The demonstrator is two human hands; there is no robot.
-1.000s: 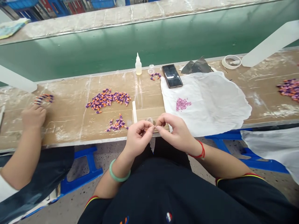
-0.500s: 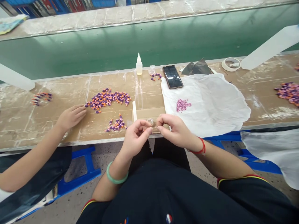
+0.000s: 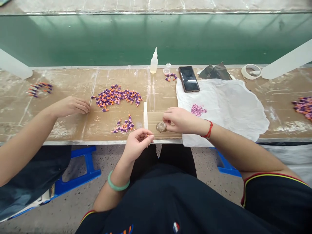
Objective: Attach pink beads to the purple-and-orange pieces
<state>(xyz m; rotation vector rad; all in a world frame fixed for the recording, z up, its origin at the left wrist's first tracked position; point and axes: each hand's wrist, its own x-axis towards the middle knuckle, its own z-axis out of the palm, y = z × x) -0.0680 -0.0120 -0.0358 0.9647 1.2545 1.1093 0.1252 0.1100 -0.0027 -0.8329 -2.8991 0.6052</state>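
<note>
My left hand (image 3: 137, 142) hovers at the bench's front edge, fingers pinched on something too small to make out. My right hand (image 3: 179, 120) rests on the cardboard pad (image 3: 153, 118), fingertips pinched beside a small clear cup (image 3: 161, 127). A white stick (image 3: 145, 115) lies just left of the cup. A small pile of purple and orange pieces (image 3: 124, 125) sits to the left of the stick, with a larger pile (image 3: 117, 96) behind it. A heap of tiny pink beads (image 3: 198, 110) lies on a white sheet (image 3: 226, 107) to the right.
A co-worker's hand (image 3: 70, 106) lies on the bench at left, near the large pile. At the back stand a glue bottle (image 3: 153, 61), a small clear jar (image 3: 167, 68), a phone (image 3: 188, 78) and a tape roll (image 3: 250, 71). More coloured pieces (image 3: 303, 105) lie far right.
My hands have parted: the right one moved forward onto the pad beside the cup, the left stayed at the edge. The co-worker's hand moved right, toward the large pile. The camera tilted down.
</note>
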